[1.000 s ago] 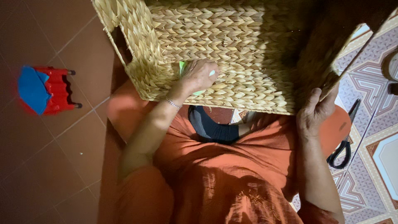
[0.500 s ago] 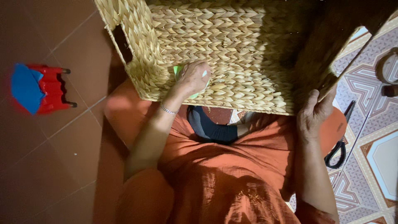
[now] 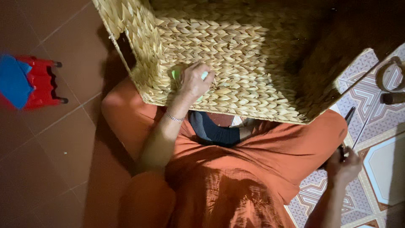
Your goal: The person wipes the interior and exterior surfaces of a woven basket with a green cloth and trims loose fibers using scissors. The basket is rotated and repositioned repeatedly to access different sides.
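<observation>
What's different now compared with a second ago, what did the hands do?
The right hand let go of the basket's edge, dropped to the floor beside the knee and took hold of the black scissors. The left hand stayed pressed on the basket's woven side over a small green thing. The basket stayed on the lap.

You are seated on a tiled floor (image 3: 63, 160): plain reddish-brown tiles on the left, patterned tiles (image 3: 379, 152) on the right. A small red stool (image 3: 40, 82) with a blue top stands on the brown tiles at the left edge. Black scissors (image 3: 348, 126) lie on the patterned tiles at the right.
</observation>
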